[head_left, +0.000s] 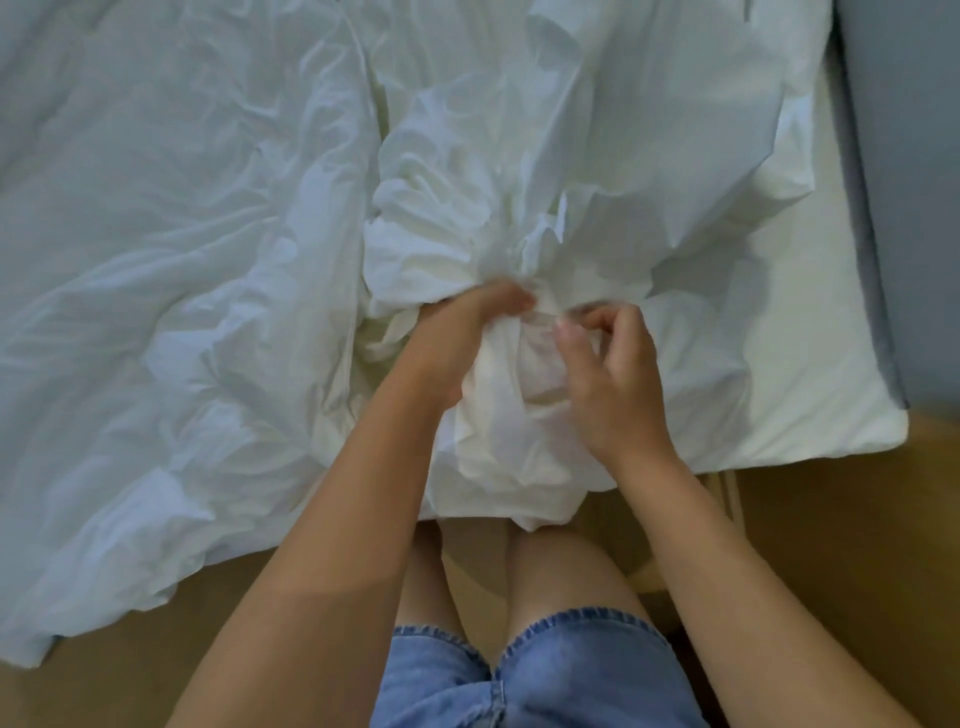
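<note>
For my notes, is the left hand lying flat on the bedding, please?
No, the left hand grips a gathered bunch of the white bedding.

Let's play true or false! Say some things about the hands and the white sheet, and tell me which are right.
1. The left hand grips the bunched sheet. True.
2. The right hand lies flat on the floor. False: it is up at the sheet, and its curled fingers pinch it.
3. The sheet is red. False: it is white.
4. The person wears blue denim shorts. True.
5. The sheet is neatly folded. False: it is crumpled and bunched between the hands.
</note>
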